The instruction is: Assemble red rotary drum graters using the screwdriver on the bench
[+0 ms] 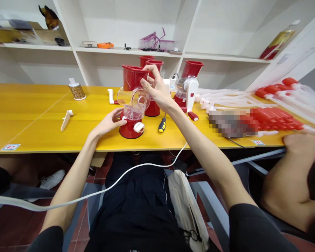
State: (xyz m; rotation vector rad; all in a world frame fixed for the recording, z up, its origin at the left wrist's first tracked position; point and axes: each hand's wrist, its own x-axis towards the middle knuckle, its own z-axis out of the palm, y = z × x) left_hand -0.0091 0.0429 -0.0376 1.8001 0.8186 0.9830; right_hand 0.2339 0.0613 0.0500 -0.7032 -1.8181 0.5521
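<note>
In front of me a rotary grater (132,108) stands upright on the table, with a red hopper, a clear body and a red base with a white knob. My left hand (110,122) grips the side of its base, thumb in front and fingertips hidden behind. At the top, my right hand (157,87) holds the hopper's right rim between thumb and fingers. Close to the base lies a screwdriver (162,125) with a black and yellow handle. Left of the grater are a white crank handle (111,96), a metal grating drum (77,90) and a white plastic arm (66,120).
More graters stand behind, one with its crank fitted (187,87). Red and clear plastic parts (275,117) pile up at the right. A white cable (126,171) crosses over my lap. Another person's arm (288,182) rests at the right edge. Shelves (131,52) back the table.
</note>
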